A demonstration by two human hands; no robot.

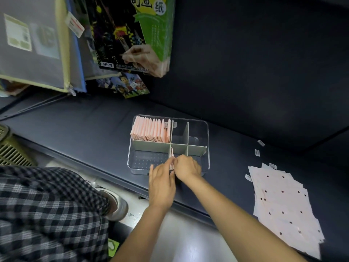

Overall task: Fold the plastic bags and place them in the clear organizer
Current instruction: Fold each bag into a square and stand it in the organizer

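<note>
Taking the organizer (207, 133) as the landmark, far to its left a slatted basket (11, 150) sits at the frame edge, with a checked sleeve (47, 205) below it. Up and to the left of the organizer lean zip pouches (34, 44) and a scratch-paper pack (132, 33). Inside the organizer, the far-left compartment holds a full row of folded pink bags (151, 130) standing on edge; the other compartments look mostly bare.

At the organizer's near wall the left hand (162, 186) lies flat, fingers straight, touching one side of a folded bag (171, 157) that stands against the central divider. The right hand (187, 167) meets it from the other side, its fingers curled at the bag's top edge; it seems to pinch it, though the fingertips are hidden. Well to the right of the organizer lies a loose stack of unfolded bags (283, 205) with small labels (257, 152) scattered near it.

The step in hand appears to be seating a folded bag to start a new row. Next comes letting go without tipping it, then reaching right for a fresh sheet to fold.
</note>
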